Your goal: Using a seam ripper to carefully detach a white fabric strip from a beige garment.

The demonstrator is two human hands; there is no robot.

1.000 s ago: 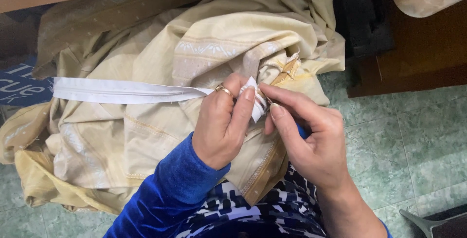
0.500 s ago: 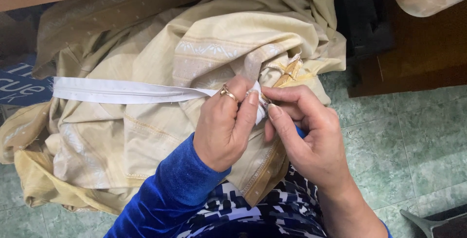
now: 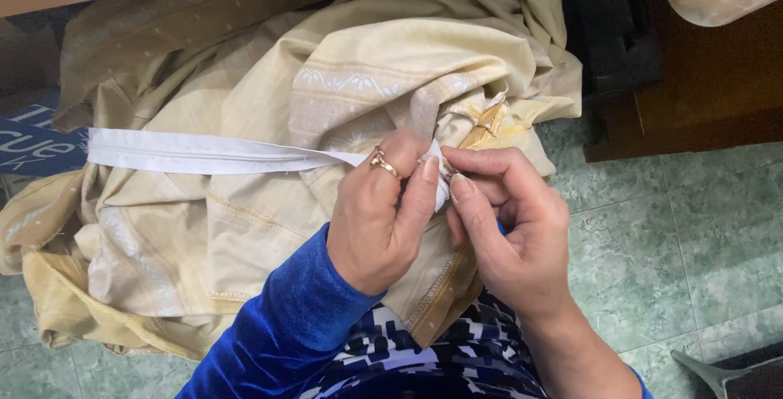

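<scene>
Barely any shift since a second ago: both hands have stayed pinched together on the same end of the flat white fabric strip (image 3: 204, 152). Left hand (image 3: 383, 215), gold ring on one finger, clamps the strip end between thumb and fingers; right hand (image 3: 510, 232) pinches it from the opposite side, fingertips touching. Strip runs left from the hands across the crumpled pale-yellow embroidered cloth (image 3: 269, 228), which lies on the green tiled floor (image 3: 693, 244).

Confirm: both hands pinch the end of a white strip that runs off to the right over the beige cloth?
Not quite. In the head view the white strip runs off to the left, not right. The left hand and right hand do pinch its end over the beige cloth.
</scene>
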